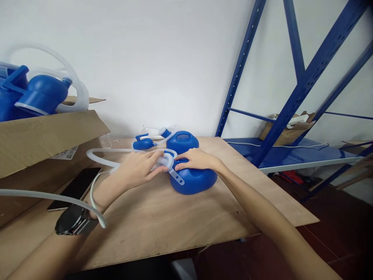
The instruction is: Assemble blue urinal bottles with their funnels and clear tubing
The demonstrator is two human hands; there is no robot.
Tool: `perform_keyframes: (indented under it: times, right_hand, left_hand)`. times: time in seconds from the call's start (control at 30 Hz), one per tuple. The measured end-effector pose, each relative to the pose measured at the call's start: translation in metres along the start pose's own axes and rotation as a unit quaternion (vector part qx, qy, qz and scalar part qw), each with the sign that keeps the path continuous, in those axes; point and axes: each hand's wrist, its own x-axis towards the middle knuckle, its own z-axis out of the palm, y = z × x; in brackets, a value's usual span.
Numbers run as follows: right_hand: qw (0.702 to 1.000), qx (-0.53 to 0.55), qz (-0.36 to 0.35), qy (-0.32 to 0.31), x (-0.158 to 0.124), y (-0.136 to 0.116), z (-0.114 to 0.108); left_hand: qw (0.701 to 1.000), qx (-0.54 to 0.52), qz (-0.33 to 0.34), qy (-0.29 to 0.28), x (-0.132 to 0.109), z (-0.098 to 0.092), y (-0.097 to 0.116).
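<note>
A blue plastic urinal bottle [194,181] lies on its side on the wooden table. My right hand [195,158] rests over its top with the fingers curled round its handle and neck. At the bottle's mouth, my left hand [145,166] grips a translucent cap [167,160] between thumb and fingers. A clear strap [177,177] with holes hangs from the cap. A whitish hose [99,152] loops out to the left behind my left hand. Whether the cap is fully seated on the neck is hidden by my fingers.
A second blue bottle [183,142] and a small blue funnel-shaped urinal [143,143] stand behind. At left, a cardboard box [52,126] holds more blue parts [46,93] and hoses; a dark phone [74,188] lies beside it. A blue metal rack [241,62] rises at right.
</note>
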Motion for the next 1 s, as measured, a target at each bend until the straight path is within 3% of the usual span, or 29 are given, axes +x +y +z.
perform_keyframes:
  times: [0.17,0.47,0.6,0.77,1.0]
  right_hand:
    - [0.999,0.028,0.017,-0.02,0.002,-0.002,-0.003]
    - [0.976,0.148,0.038,-0.154,0.018,0.007,-0.02]
    - [0.973,0.152,0.045,-0.166,0.02,0.009,-0.019]
    - [0.979,0.123,0.026,-0.159,0.022,0.013,-0.018]
    - [0.983,0.106,0.02,-0.146,0.024,0.015,-0.017]
  left_hand:
    - [0.997,-0.042,0.064,0.016,0.003,0.007,-0.007]
    - [0.996,-0.075,0.045,-0.028,0.003,-0.002,-0.015]
    - [0.995,-0.056,0.065,-0.043,0.007,-0.003,-0.015]
    - [0.997,0.002,0.026,-0.079,0.01,0.002,-0.006]
    - [0.997,0.065,0.034,-0.019,0.022,0.01,0.012]
